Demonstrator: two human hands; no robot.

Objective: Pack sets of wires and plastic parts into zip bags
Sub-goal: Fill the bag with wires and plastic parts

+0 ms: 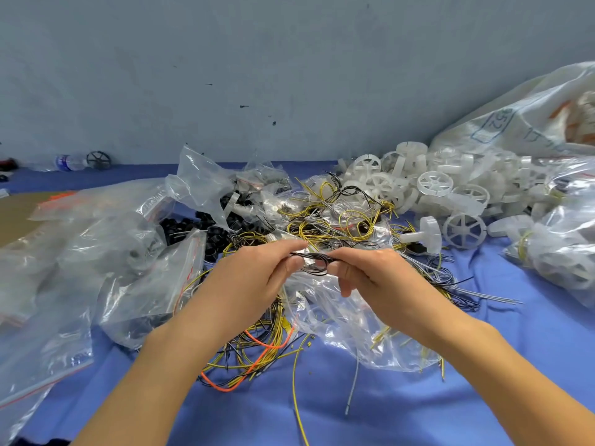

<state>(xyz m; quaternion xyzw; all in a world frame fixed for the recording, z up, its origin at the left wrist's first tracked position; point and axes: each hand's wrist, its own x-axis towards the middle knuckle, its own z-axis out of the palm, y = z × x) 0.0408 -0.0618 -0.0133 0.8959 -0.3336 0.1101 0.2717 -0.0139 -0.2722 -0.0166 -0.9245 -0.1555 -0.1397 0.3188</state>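
Both of my hands meet above the middle of the blue table. My left hand (257, 275) and my right hand (370, 272) each pinch one end of a small coil of black wire (310, 261) held between them. Under the hands lies a crumpled clear zip bag (341, 320). A tangle of yellow, black and orange wires (257, 352) sprawls below it, and more yellow and black wire loops (338, 220) lie behind the hands. White spoked plastic wheels (463, 230) are heaped at the right. Black plastic parts (190, 228) sit at the centre left.
Clear zip bags (106, 252) with red seal strips pile up at the left. A large white sack (528, 120) leans at the back right, above filled clear bags (560, 252). A water bottle (67, 162) lies by the grey wall at far left, near a cardboard sheet (16, 214).
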